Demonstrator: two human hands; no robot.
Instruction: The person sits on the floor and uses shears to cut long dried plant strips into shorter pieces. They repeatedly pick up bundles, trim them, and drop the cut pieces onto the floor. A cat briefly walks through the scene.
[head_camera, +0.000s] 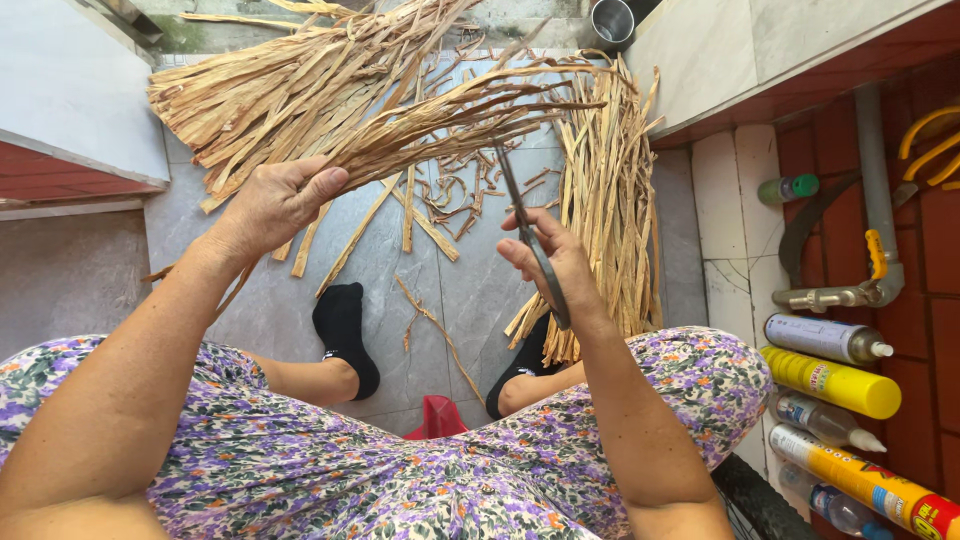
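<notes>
- Bundle of dried fibre strips (420, 120), tan and papery, is fanned out over the grey floor tiles (470, 290), pinched at its near end by the left hand (275, 200), which is closed tight around it.
- Right hand (555, 265) is wrapped around scissors (525, 230), blades pointing up at the bundle's underside (I'd keep the strips taut and cut near the grip).
- Loose pile of strips (605, 200) lies on the right, curly offcuts (465, 190) in between.
- Glossy tubes and bottles (830, 385) sit on the red tiles far right.

strip bundle (330, 95) in left hand (275, 200) over floor (470, 290) | scissors (530, 240) in right hand (555, 265) | strip pile (610, 200) right | bottles (830, 385) far right
</notes>
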